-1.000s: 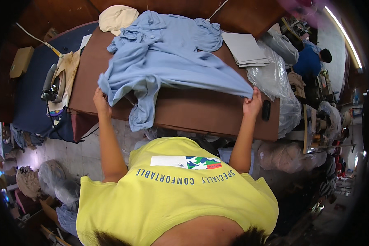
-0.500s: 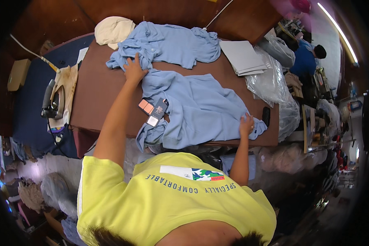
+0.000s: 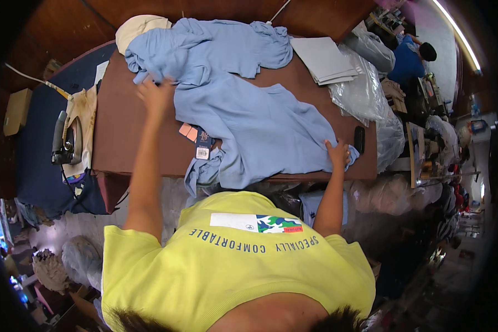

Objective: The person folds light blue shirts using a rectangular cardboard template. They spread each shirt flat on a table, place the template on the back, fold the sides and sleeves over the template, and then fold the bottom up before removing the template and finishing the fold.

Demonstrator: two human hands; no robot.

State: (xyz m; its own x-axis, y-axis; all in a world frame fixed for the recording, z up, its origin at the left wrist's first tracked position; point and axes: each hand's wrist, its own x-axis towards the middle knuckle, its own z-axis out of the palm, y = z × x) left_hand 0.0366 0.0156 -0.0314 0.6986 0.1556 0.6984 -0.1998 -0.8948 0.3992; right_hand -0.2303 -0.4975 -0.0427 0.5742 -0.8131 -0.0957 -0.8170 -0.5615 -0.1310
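Observation:
A light blue garment (image 3: 271,133) lies spread across the brown-covered table (image 3: 122,127), its far left part running against a second, bunched light blue garment (image 3: 221,44). Paper hang tags (image 3: 203,145), dark and salmon pink, rest at its left end near a crumpled sleeve. My left hand (image 3: 155,95) is beside the bunched cloth at the far left; motion smears its fingers, so its grip is unclear. At the garment's right end, my right hand (image 3: 338,153) has its fingers closed on the cloth edge.
On the left, an iron (image 3: 67,143) stands on a scorched cloth pad, with a cardboard box (image 3: 17,112) farther out. White sheets (image 3: 323,60) and clear plastic bags (image 3: 359,91) lie at the right, near a black object (image 3: 359,139). Another person (image 3: 409,60) sits beyond.
My left hand has swung leftward from the far cloth. The near garment's far left part now reaches up to the bunched one. My right hand stays at the right end, shifted slightly.

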